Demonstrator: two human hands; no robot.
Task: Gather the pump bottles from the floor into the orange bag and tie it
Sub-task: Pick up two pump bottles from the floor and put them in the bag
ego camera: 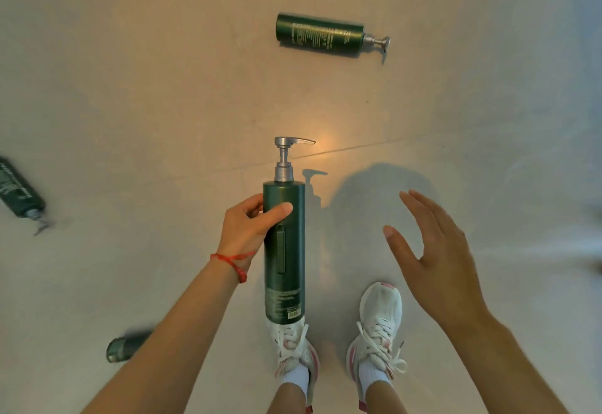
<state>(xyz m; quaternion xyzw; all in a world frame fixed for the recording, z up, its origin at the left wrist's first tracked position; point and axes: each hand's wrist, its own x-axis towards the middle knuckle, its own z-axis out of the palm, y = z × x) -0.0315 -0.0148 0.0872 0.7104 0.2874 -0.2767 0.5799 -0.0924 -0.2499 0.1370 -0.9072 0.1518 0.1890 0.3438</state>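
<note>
My left hand (247,224) grips a tall dark green pump bottle (285,263) around its upper body, silver pump pointing away from me. My right hand (433,250) hovers to the bottle's right, fingers spread, holding nothing. A second green pump bottle (321,35) lies on its side on the floor ahead, pump to the right. A third green bottle (19,190) lies at the left edge. A fourth green bottle (125,347) lies at lower left, partly hidden behind my left forearm. No orange bag is in view.
The floor (146,87) is pale, smooth concrete with a faint seam running across the middle. My two feet in white sneakers, the left (294,348) and the right (379,322), stand directly below the held bottle.
</note>
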